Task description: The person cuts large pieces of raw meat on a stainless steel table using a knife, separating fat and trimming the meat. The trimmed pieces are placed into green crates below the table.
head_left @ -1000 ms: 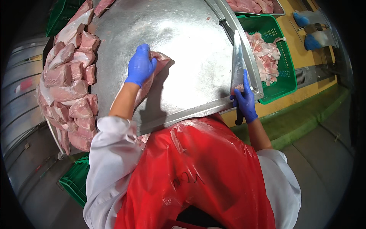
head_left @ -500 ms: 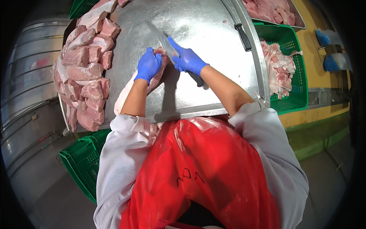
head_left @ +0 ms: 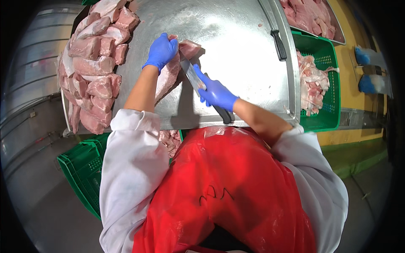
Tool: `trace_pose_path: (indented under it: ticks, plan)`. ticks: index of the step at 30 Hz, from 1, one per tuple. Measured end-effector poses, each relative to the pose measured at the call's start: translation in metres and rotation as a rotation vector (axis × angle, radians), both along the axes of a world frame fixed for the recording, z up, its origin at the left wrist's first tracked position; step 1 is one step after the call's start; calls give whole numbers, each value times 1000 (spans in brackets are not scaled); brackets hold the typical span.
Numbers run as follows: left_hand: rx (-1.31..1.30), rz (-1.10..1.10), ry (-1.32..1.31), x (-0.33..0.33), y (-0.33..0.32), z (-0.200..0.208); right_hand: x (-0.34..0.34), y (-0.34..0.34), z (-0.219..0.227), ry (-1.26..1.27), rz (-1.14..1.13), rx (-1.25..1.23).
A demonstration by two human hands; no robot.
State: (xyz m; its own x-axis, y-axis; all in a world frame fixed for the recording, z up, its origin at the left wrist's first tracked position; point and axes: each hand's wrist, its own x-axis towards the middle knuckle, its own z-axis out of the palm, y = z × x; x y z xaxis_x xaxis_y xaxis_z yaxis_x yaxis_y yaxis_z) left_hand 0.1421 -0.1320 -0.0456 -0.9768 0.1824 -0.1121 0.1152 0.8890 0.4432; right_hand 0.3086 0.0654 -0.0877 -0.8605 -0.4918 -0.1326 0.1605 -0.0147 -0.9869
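A long strip of raw pink meat (head_left: 168, 80) lies on the metal table. My left hand (head_left: 162, 51), in a blue glove, is closed on its far end. My right hand (head_left: 216, 92), gloved too, grips a knife (head_left: 190, 72), with its fingers around the base of the blade. The black handle end sticks out below that hand, toward the near table edge. At the far end of the strip the blade tip touches the meat, between the strip and a smaller chunk of meat (head_left: 190, 48) angled to the right. Whether the chunk is fully severed I cannot tell.
Many cut meat pieces (head_left: 95, 65) are heaped along the table's left side. At the right edge lies a thin rod-like tool with a black handle (head_left: 279, 45). Green crates (head_left: 335, 95) flank the table, the right one holding trimmings. A metal tray (head_left: 339, 31) holds more meat.
The blade has come down from above the meat to its far end, where a chunk now angles away to the right. My left hand has shifted slightly farther away, my right hand nearer me.
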Motion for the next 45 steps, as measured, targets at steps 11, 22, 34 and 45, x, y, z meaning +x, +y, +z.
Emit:
trace_pose_path:
  ticks: [11,22,34,45]
  plan:
    - [562,407,314,32,10,-25,8,-58,14,-178,5,93]
    - [838,481,575,98,70,-13,40,-113,-127,120,-205,226]
    - [880,401,788,111,86,34,-13,-159,-61,-81,-47,71]
    - [1119,329,754,132,75,72,-10,-222,-57,-165,-76,63]
